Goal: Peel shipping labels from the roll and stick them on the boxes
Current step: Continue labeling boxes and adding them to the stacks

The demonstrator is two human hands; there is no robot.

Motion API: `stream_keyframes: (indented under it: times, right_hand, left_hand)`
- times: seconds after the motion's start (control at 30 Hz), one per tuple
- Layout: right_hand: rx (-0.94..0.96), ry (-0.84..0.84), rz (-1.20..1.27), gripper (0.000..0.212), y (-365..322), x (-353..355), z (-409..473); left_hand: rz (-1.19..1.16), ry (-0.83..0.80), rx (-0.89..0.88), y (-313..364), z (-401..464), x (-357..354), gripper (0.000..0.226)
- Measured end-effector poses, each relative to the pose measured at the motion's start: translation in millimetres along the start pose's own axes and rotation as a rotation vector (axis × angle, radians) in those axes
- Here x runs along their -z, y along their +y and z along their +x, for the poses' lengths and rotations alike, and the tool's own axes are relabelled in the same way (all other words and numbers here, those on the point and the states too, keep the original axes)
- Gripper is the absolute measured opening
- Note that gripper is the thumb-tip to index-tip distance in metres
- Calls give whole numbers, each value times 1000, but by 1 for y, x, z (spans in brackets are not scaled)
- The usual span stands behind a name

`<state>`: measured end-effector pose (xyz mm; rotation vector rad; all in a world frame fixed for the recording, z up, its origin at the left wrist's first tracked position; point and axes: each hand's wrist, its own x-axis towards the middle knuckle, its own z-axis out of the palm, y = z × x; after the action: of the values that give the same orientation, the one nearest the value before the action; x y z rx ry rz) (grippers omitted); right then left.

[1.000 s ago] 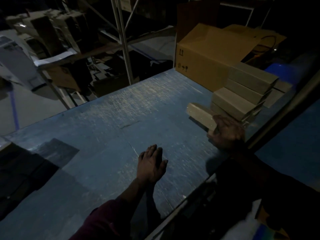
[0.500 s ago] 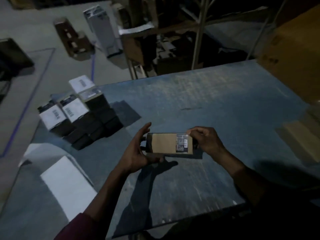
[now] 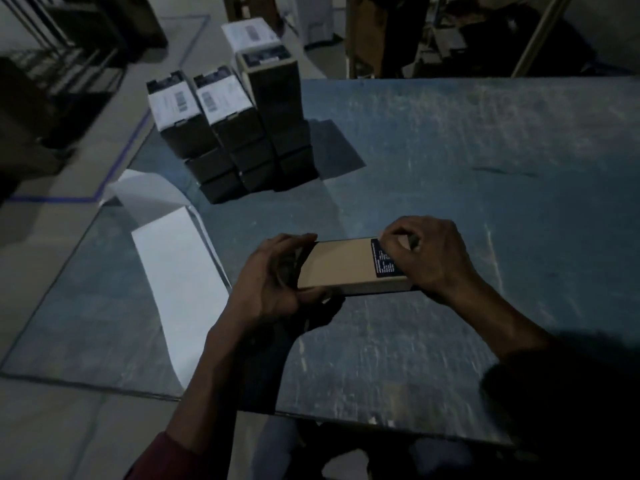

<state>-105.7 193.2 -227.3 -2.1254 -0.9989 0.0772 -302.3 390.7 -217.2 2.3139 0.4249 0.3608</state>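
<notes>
Hands x2 grip 1 brown box (image 3: 341, 266), 1 label strip (image 3: 180, 282)

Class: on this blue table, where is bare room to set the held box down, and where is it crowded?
Bare blue table lies right of the stacked dark labelled boxes and beyond the right hand, also near its front edge. The far left is crowded by those stacks and the white label strip.

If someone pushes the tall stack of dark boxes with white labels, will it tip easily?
Probably yes: the tall stack of dark boxes stands narrow and several high. The lower neighbouring stacks may brace one side only.
</notes>
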Motion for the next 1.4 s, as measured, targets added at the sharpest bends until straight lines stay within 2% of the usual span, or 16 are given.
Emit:
stream_keyframes:
  times: [0.1, 0.27, 0.37, 0.43, 0.6, 0.73, 0.87, 1.0, 1.1, 1.2, 1.27, 1.33, 1.4]
  right_hand:
    - [98, -28, 57, 12, -6, -5, 5]
    - [149, -179, -84, 15, -16, -3, 30]
    - [244, -220, -195, 13, -37, -10, 52]
    - [367, -272, -189, 18, -59, -22, 59]
    - [481, -300, -104, 22, -115, -54, 58]
    - [425, -357, -19, 33, -143, -70, 42]
    - [455, -357, -128, 21, -152, -85, 36]
    - [438, -298, -210, 16, -164, -99, 29]
    - [371, -351, -300, 18, -181, -110, 18]
    - [291, -398, -316, 38, -197, -123, 13]
    - [222, -400, -324, 53, -204, -131, 12]
    - [154, -418, -327, 68, -207, -142, 6]
    - [119, -397, -302, 73, -206, -155, 0]
  left_hand:
    - [-3, -13, 13, -11, 1, 3, 81]
    - [178, -84, 13, -10, 10, 23, 83]
    - [161, -114, 34, -13, 10, 37, 85]
    - [73, -11, 76, -22, 1, 51, 74]
    - [71, 520, 238, -70, -44, 84, 45]
    - [131, 713, 305, -79, -94, 80, 31]
    - [78, 777, 370, -88, -108, 74, 26]
    - [27, 812, 420, -108, -109, 70, 34]
    - [33, 826, 512, -107, -112, 70, 40]
    - [138, 715, 526, -99, -111, 72, 65]
    - [188, 670, 517, -98, -110, 73, 71]
    - [147, 675, 494, -100, -113, 73, 71]
    - [5, 696, 461, -104, -116, 74, 71]
